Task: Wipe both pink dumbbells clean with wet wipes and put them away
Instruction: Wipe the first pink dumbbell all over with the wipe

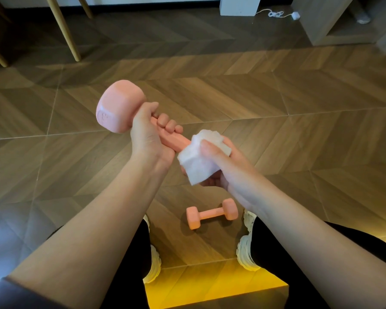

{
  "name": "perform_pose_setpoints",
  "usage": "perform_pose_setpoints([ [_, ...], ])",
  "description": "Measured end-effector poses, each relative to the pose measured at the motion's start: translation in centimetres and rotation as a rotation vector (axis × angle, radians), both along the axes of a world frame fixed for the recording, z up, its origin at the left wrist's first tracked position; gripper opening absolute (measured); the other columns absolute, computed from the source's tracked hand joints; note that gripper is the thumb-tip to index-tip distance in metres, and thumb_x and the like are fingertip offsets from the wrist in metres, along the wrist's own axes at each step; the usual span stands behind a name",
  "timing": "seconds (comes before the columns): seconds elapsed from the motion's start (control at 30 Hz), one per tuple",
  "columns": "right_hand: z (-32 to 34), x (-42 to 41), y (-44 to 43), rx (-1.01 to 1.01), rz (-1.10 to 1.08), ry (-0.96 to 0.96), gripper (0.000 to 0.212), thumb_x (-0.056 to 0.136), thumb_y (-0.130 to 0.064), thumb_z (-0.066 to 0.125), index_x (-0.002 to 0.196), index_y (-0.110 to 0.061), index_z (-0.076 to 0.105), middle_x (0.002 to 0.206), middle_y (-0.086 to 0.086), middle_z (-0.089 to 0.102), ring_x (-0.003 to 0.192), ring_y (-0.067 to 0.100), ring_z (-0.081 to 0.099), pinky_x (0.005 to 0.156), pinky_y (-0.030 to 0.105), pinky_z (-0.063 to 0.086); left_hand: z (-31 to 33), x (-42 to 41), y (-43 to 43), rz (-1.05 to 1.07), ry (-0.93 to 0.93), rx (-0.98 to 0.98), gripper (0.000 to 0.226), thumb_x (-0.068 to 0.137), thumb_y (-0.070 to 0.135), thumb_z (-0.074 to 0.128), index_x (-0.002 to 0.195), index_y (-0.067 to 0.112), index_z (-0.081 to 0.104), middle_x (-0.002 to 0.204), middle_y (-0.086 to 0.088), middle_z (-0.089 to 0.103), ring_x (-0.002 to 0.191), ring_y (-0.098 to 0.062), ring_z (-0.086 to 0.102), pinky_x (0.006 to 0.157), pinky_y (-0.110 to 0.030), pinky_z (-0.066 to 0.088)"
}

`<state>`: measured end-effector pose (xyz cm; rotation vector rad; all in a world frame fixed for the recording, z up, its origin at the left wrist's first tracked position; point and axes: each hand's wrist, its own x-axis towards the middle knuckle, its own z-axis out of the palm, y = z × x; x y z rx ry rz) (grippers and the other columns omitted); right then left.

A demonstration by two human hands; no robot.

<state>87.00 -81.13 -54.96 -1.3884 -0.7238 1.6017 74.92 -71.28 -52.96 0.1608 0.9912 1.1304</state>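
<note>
I hold a pink dumbbell (118, 105) up in front of me, tilted, with one head at the upper left. My left hand (148, 134) grips its handle just below that head. My right hand (218, 161) holds a white wet wipe (198, 161) wrapped around the dumbbell's lower end, which the wipe and hand hide. A second pink dumbbell (212, 214) lies on the wooden floor between my feet.
My white shoes (246, 253) stand on either side of the floor dumbbell. Wooden chair legs (65, 30) rise at the upper left. A white cable (276, 14) and a low wooden cabinet (321, 23) sit at the upper right. A yellow surface (210, 291) shows below.
</note>
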Motion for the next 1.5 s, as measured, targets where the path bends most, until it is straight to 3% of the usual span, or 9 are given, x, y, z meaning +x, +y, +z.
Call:
perform_pose_setpoints([
  [0.23, 0.1, -0.1, 0.0, 0.057, 0.017, -0.008, 0.056, 0.069, -0.030, 0.079, 0.118, -0.037, 0.052, 0.124, 0.001, 0.063, 0.108, 0.017, 0.067, 0.083, 0.032, 0.057, 0.1, -0.4, 0.4, 0.014, -0.021, 0.006, 0.028, 0.090, 0.014, 0.049, 0.068, 0.019, 0.033, 0.052, 0.005, 0.023, 0.043, -0.013, 0.023, 0.045, -0.024, 0.031],
  [0.4, -0.3, -0.1, 0.2, 0.020, -0.039, 0.042, 0.051, 0.079, -0.050, 0.065, 0.124, -0.030, 0.052, 0.117, 0.004, 0.068, 0.102, 0.017, 0.068, 0.089, 0.047, 0.055, 0.0, -0.2, 0.4, 0.001, -0.021, 0.018, 0.028, 0.092, 0.014, 0.046, 0.069, 0.019, 0.030, 0.050, 0.005, 0.022, 0.041, -0.013, 0.022, 0.045, -0.024, 0.029],
  [0.57, -0.2, 0.0, -0.1, 0.098, 0.056, -0.090, 0.062, 0.067, -0.030, 0.079, 0.120, -0.038, 0.049, 0.124, -0.003, 0.061, 0.105, 0.011, 0.066, 0.079, 0.028, 0.057, 0.0, -0.2, 0.4, -0.004, -0.029, 0.024, 0.029, 0.091, 0.014, 0.047, 0.068, 0.019, 0.031, 0.051, 0.005, 0.022, 0.041, -0.013, 0.022, 0.043, -0.023, 0.029],
  [0.77, 0.3, -0.3, -0.2, 0.157, 0.068, -0.199, 0.070, 0.066, -0.025, 0.086, 0.122, -0.037, 0.047, 0.119, -0.012, 0.055, 0.097, -0.005, 0.060, 0.079, 0.020, 0.055, 0.1, -0.3, 0.5, 0.015, -0.036, -0.002, 0.028, 0.090, 0.014, 0.047, 0.068, 0.020, 0.032, 0.051, 0.006, 0.022, 0.041, -0.012, 0.023, 0.044, -0.023, 0.030],
  [0.9, 0.0, -0.2, 0.0, 0.088, 0.002, -0.055, 0.054, 0.073, -0.039, 0.073, 0.122, -0.035, 0.050, 0.122, -0.002, 0.063, 0.107, 0.012, 0.066, 0.085, 0.033, 0.058, 0.2, -0.2, 0.4, 0.016, -0.041, 0.003, 0.029, 0.090, 0.014, 0.048, 0.066, 0.020, 0.032, 0.051, 0.006, 0.022, 0.042, -0.012, 0.023, 0.044, -0.023, 0.030],
  [1.03, -0.1, -0.1, 0.3, -0.033, -0.020, 0.082, 0.058, 0.080, -0.054, 0.059, 0.131, -0.029, 0.050, 0.113, 0.005, 0.068, 0.093, 0.020, 0.068, 0.079, 0.038, 0.056, 0.4, -0.3, 0.4, 0.001, -0.038, 0.036, 0.031, 0.091, 0.013, 0.045, 0.065, 0.020, 0.029, 0.052, 0.005, 0.020, 0.042, -0.013, 0.020, 0.043, -0.023, 0.028],
  [1.17, -0.1, 0.5, 0.3, -0.133, 0.083, 0.228, 0.061, 0.080, -0.045, 0.067, 0.135, -0.026, 0.047, 0.128, 0.019, 0.062, 0.112, 0.042, 0.063, 0.080, 0.045, 0.056, 0.3, -0.4, 0.3, -0.015, -0.028, 0.067, 0.031, 0.091, 0.013, 0.046, 0.065, 0.019, 0.031, 0.050, 0.005, 0.022, 0.042, -0.012, 0.022, 0.042, -0.024, 0.030],
  [1.33, -0.5, -0.6, -0.2, -0.088, 0.009, 0.096, 0.062, 0.077, -0.022, 0.081, 0.129, -0.032, 0.048, 0.126, 0.004, 0.063, 0.112, 0.024, 0.065, 0.083, 0.040, 0.058, -0.2, -0.1, 0.3, -0.017, 0.071, 0.015, 0.027, 0.089, 0.017, 0.057, 0.067, 0.018, 0.041, 0.054, 0.004, 0.041, 0.045, -0.011, 0.042, 0.051, -0.024, 0.042],
  [1.5, -0.5, -0.4, 0.0, -0.058, -0.095, 0.045, 0.054, 0.074, -0.042, 0.077, 0.120, -0.029, 0.052, 0.120, 0.004, 0.066, 0.100, 0.019, 0.069, 0.078, 0.036, 0.058, -0.7, 0.0, 0.3, -0.012, 0.047, -0.048, 0.029, 0.090, 0.019, 0.060, 0.069, 0.020, 0.040, 0.051, 0.006, 0.036, 0.042, -0.010, 0.036, 0.050, -0.023, 0.039],
])
